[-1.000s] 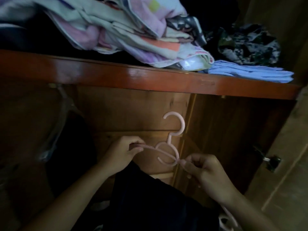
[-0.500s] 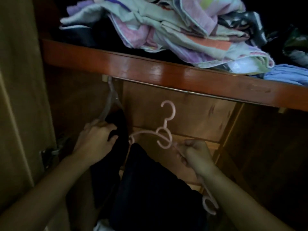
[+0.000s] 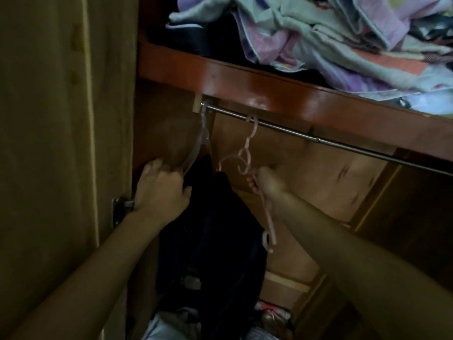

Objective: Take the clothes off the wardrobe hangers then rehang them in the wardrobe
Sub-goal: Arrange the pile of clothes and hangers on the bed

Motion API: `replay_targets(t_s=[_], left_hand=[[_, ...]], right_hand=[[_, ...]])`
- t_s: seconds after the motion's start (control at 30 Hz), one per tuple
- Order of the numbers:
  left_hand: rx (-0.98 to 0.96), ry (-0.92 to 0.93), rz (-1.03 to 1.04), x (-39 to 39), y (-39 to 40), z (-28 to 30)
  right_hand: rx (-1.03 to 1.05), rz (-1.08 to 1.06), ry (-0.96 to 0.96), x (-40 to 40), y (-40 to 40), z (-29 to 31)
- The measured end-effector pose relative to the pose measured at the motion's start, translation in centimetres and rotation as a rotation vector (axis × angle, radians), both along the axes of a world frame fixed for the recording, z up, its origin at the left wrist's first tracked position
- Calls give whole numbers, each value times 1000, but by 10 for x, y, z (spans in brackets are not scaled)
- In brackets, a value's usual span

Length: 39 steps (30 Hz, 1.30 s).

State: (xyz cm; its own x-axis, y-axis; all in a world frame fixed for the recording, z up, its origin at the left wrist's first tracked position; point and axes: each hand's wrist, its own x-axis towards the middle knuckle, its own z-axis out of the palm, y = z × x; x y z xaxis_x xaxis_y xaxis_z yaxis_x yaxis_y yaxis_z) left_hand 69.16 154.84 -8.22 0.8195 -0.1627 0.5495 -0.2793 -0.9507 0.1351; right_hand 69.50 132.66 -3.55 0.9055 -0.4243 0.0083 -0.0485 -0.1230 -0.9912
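The pink hanger [image 3: 245, 155] carries a dark garment [image 3: 220, 231], and its hook now sits over the metal rail [image 3: 306, 136], where a second ago it hung free below the shelf. Its long axis runs from the rail down and right, under the right hand [image 3: 263, 185], which pinches the nearer arm. Just to the left, a clear hanger [image 3: 199, 148] hangs at the rail's end; the left hand [image 3: 161, 190], which earlier held the pink hanger, seems to grip its lower arm and dark cloth, though blur hides the fingers. Folded bedding [image 3: 331, 40] lies on the shelf [image 3: 245, 77].
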Motion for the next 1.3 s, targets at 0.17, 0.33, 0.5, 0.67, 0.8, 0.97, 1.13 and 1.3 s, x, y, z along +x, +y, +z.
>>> replay_targets(t_s=[0.17,0.33,0.5,0.67,0.8,0.97,1.13,1.3], left_hand=[[-21,5,-28,-1,2,4],[-62,24,-42,-1,3,4],[-63,20,-54,-2,4,2],[-49,28,-37,-1,4,0],[-87,-13,-51,-2,2,-2],[0,51,-57,1,3,-5],[58,120,-68,0,-2,-9],[-2,225,-97,-4,-13,-18]], right_hand=[[25,19,-37,33,23,15],[58,105,-48,52,49,22],[109,171,-6,62,72,28],[186,167,-1,76,83,41],[145,239,22,79,94,37],[315,251,2,87,93,26],[322,285,88,81,85,10],[81,358,194,71,67,8]])
